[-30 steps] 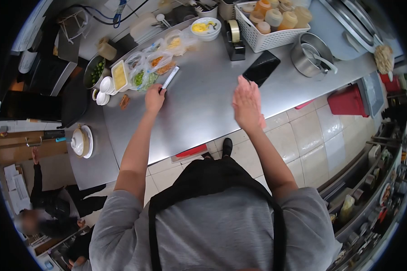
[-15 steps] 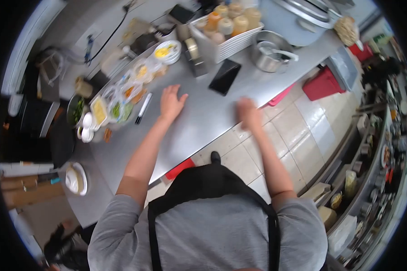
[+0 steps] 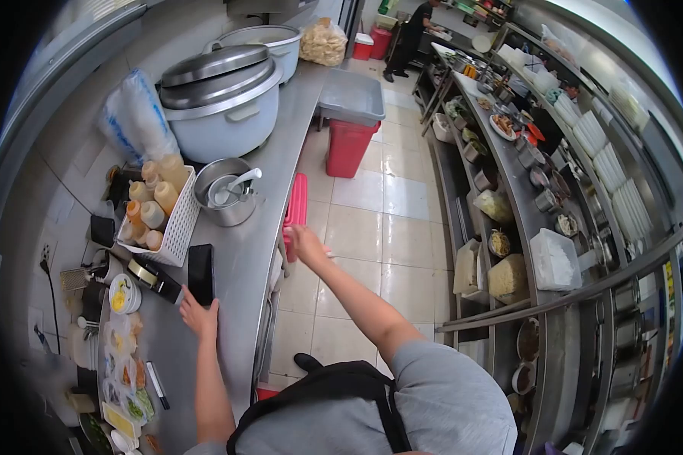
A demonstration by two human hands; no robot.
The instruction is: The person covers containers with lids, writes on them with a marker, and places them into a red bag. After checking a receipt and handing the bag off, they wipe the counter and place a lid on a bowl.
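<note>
My left hand (image 3: 199, 315) rests low over the steel counter (image 3: 239, 303), fingers stretched out. Its fingertips come right at the end of a black tape dispenser (image 3: 155, 279) and just below a black phone (image 3: 201, 274). Past the counter's front edge, my right hand (image 3: 307, 244) reaches out with thumb and fingers apart. It overlaps a long pink plastic lid (image 3: 297, 203) beside the counter in this view. Farther up the counter stands a steel pot (image 3: 226, 214) with a white-handled ladle (image 3: 239, 182) in it.
A white basket (image 3: 176, 235) of sauce bottles and a large lidded rice cooker (image 3: 224, 125) line the wall. A red bin (image 3: 350, 148) carries a grey tub (image 3: 353, 97). Shelves with food containers (image 3: 554, 259) run along the right. Another person (image 3: 410, 42) stands far back.
My view has swung right along the counter and aisle. My left hand now lies closer to the phone and tape dispenser; my right hand now overlaps the pink lid.
</note>
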